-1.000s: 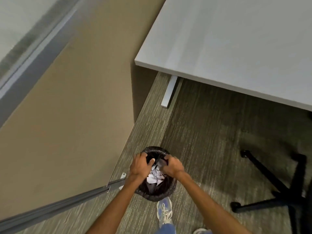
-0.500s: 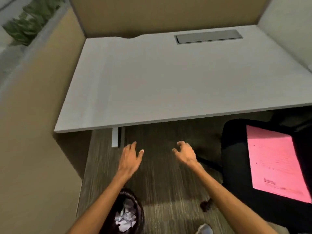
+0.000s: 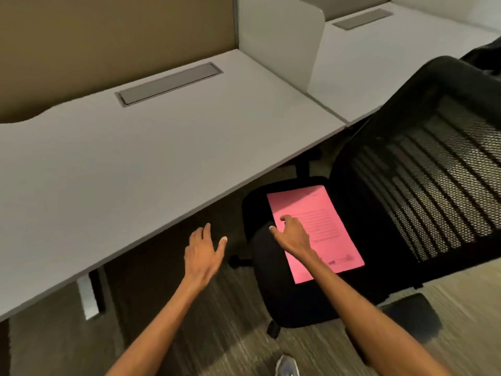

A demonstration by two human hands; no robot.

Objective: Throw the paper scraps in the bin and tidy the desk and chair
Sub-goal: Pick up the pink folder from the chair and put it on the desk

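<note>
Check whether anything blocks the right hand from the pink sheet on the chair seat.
Nothing visible does. The right hand is already over the near-left part of the pink sheet, which lies flat and uncovered on the chair seat.

Right hand (image 3: pixel 294 234) spread over pink sheet (image 3: pixel 322 221) on black chair (image 3: pixel 379 213); left hand (image 3: pixel 203 253) empty near desk (image 3: pixel 135 158) edge.

Tan partition (image 3: pixel 108 36), white divider (image 3: pixel 279 36) (rounded corner), striped carpet (image 3: pixel 217 321).
</note>
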